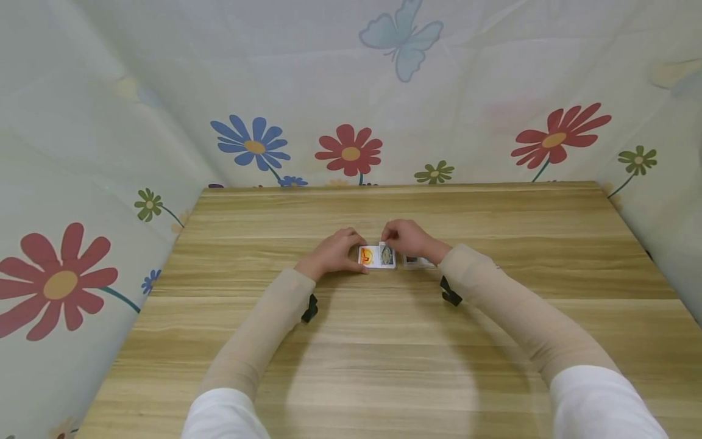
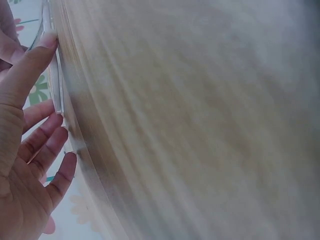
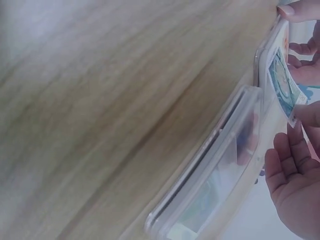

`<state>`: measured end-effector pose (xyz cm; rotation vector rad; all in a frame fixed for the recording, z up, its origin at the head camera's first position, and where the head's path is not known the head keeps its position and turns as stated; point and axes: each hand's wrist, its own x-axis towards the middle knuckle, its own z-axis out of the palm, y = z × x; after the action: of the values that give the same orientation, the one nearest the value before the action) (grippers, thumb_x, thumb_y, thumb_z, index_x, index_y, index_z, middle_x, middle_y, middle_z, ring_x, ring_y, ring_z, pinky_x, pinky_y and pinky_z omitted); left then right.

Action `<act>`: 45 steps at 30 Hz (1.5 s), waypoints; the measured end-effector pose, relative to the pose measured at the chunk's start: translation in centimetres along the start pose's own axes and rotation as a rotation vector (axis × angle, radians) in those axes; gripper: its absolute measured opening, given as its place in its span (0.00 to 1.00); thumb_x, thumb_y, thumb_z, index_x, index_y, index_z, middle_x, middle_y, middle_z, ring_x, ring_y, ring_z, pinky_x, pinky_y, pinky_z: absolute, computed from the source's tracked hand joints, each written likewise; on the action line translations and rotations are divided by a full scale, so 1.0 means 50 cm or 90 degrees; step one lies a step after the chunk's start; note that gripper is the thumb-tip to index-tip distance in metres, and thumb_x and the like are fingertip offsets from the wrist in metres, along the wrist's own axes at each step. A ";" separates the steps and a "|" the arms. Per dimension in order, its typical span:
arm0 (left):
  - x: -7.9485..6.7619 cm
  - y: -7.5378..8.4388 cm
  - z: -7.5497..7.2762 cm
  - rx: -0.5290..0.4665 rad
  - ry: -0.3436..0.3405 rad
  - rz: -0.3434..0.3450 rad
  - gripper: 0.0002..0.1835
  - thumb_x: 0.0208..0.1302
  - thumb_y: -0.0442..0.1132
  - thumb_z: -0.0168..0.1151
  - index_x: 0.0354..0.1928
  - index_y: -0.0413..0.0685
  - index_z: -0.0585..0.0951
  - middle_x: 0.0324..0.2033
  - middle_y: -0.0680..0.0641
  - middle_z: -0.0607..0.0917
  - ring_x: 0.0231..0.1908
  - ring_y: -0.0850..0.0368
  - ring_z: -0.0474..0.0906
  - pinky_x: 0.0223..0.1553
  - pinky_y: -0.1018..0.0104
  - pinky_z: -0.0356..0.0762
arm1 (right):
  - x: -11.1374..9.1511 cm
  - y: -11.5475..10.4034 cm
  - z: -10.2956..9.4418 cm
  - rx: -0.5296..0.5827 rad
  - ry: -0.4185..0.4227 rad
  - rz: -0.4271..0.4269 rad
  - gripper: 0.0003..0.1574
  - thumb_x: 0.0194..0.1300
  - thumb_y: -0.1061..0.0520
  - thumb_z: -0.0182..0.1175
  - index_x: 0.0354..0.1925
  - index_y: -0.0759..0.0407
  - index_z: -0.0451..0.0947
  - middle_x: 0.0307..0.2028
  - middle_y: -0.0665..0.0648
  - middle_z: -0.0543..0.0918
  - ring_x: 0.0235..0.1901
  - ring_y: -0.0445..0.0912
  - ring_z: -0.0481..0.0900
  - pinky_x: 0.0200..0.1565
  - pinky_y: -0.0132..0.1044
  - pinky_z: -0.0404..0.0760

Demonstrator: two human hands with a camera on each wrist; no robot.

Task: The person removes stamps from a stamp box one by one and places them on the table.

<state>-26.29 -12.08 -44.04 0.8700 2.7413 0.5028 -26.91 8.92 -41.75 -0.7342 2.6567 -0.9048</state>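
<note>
My left hand (image 1: 333, 251) grips a flat white-backed case (image 1: 375, 262) across its width, thumb at the near edge and fingers at the far edge. An orange picture (image 1: 365, 256) shows on the case's left part. A small white-bordered picture (image 3: 284, 85), like a postage stamp, lies over the right part and bends up at one corner. My right hand (image 1: 408, 236) pinches that corner between thumb and forefinger, the other fingers loosely curled. Just to the right, partly under my right wrist, a clear plastic case (image 3: 212, 172) holds pictures.
A wood-grain table (image 1: 384, 341) lies under both hands and cases. Behind it and at both sides hangs a pale sheet (image 1: 307, 73) printed with flowers and a butterfly. Dark wrist-worn devices (image 1: 451, 292) sit below both wrists.
</note>
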 end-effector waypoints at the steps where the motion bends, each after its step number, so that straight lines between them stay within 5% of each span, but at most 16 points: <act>1: 0.000 0.000 0.000 -0.001 0.001 0.000 0.34 0.43 0.58 0.71 0.50 0.46 0.77 0.47 0.47 0.76 0.49 0.54 0.70 0.55 0.60 0.69 | 0.000 0.000 -0.001 0.001 -0.002 0.000 0.06 0.59 0.66 0.54 0.34 0.64 0.78 0.34 0.60 0.82 0.34 0.47 0.76 0.41 0.40 0.75; 14: -0.010 -0.009 0.009 -0.011 0.004 -0.007 0.33 0.43 0.57 0.72 0.50 0.46 0.78 0.48 0.47 0.76 0.49 0.54 0.70 0.56 0.60 0.68 | 0.001 0.009 0.014 0.071 0.005 -0.017 0.06 0.61 0.65 0.54 0.37 0.64 0.77 0.35 0.60 0.81 0.36 0.47 0.76 0.42 0.39 0.76; 45: 0.001 0.001 0.000 -0.013 0.003 -0.003 0.34 0.42 0.57 0.72 0.50 0.46 0.78 0.48 0.47 0.76 0.48 0.54 0.70 0.56 0.60 0.68 | -0.022 0.010 -0.011 0.173 0.032 0.040 0.08 0.61 0.63 0.56 0.38 0.63 0.80 0.39 0.61 0.82 0.34 0.44 0.72 0.37 0.31 0.72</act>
<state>-26.32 -12.00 -44.01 0.8577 2.7370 0.5306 -26.37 10.15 -41.56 -0.5674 2.5101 -1.2489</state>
